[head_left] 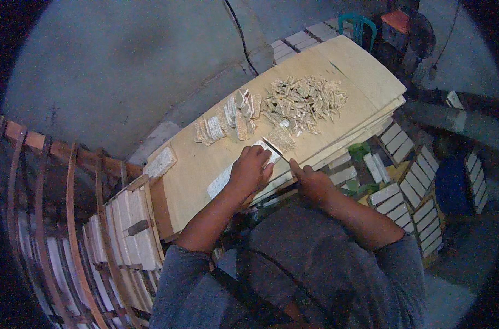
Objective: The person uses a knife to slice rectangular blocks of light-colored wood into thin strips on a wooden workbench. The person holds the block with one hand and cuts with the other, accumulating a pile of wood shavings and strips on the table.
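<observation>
A long white speckled block (pixel 221 182), which looks like tempeh, lies on the pale board (pixel 192 205) in front of me. My left hand (pixel 250 169) presses down on it, fingers bent over its right part. In my right hand (pixel 314 185) is a knife (pixel 275 149), its handle gripped and its blade slanting across the block's right end, close to my left fingers. Small thin cut pieces (pixel 283 137) lie just beyond the blade. Farther off is a large heap of cut strips (pixel 304 104). Left of the heap, several slices (pixel 235 116) lean in rows.
Another speckled block (pixel 161 162) sits at the board's left end. A wooden slatted rack (pixel 71 181) stands at left, and a grey wall (pixel 123 71) rises behind. Trays of white blocks (pixel 419 181) and green wrapping (pixel 358 149) are at right. A teal chair (pixel 357 27) stands far back.
</observation>
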The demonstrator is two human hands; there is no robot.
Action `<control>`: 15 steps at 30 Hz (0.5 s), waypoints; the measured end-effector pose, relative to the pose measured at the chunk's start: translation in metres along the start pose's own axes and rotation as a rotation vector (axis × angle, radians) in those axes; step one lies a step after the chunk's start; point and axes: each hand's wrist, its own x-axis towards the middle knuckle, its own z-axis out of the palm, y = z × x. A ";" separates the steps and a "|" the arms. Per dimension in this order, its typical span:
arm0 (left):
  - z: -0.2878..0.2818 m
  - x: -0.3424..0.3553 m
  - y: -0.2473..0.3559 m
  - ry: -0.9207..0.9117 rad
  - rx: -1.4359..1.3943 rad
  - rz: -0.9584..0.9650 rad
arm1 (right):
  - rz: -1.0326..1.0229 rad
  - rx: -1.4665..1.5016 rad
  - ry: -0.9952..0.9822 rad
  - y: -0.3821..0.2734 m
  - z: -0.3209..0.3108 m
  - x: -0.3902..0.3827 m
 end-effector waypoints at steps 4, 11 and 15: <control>-0.001 -0.001 0.002 -0.009 0.013 0.015 | -0.025 0.037 0.139 -0.006 -0.011 -0.007; -0.001 -0.003 0.006 0.031 0.018 0.060 | 0.054 -0.020 -0.067 -0.028 -0.024 -0.023; 0.006 -0.006 0.001 0.035 0.053 0.066 | 0.029 -0.025 -0.054 -0.028 -0.013 -0.012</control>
